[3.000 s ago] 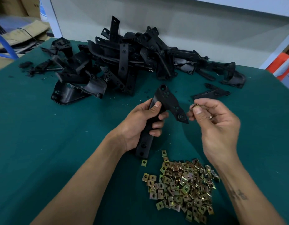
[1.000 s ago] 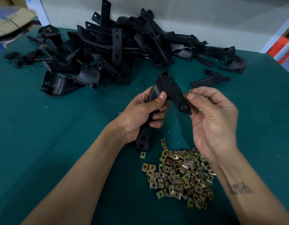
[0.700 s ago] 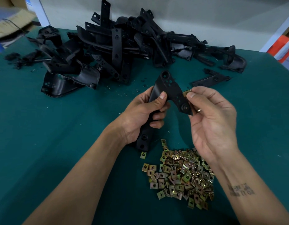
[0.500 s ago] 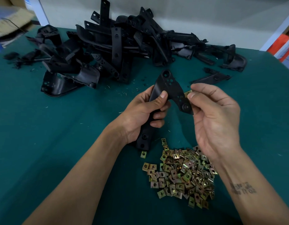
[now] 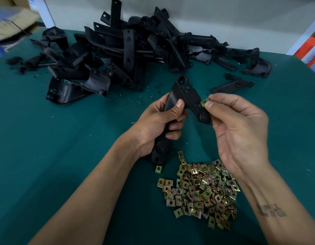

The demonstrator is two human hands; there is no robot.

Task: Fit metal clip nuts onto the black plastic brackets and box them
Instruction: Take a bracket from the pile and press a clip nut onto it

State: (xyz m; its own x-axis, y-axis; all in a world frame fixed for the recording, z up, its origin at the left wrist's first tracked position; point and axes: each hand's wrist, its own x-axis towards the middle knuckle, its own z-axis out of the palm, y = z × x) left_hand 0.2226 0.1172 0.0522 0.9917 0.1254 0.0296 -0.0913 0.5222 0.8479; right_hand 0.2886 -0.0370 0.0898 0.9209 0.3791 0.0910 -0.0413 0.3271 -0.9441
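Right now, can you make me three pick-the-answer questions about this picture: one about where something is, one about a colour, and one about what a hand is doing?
1. Where is the heap of small brass-coloured metal clip nuts?
A. On the table, near the person, under the right wrist
B. On top of the far pile of black plastic brackets
C. Inside a box

2. What colour is the table cover?
A. Red
B. Teal green
C. White

3. What is the right hand doing?
A. Lying flat on the table
B. Holding a hammer
C. Pinching one clip nut at the edge of the black bracket gripped by the left hand

Answers: 1 A, the heap lies on the cloth below the hands. 2 B, the cloth is teal all over. 3 C, thumb and finger squeeze the nut beside the bracket.
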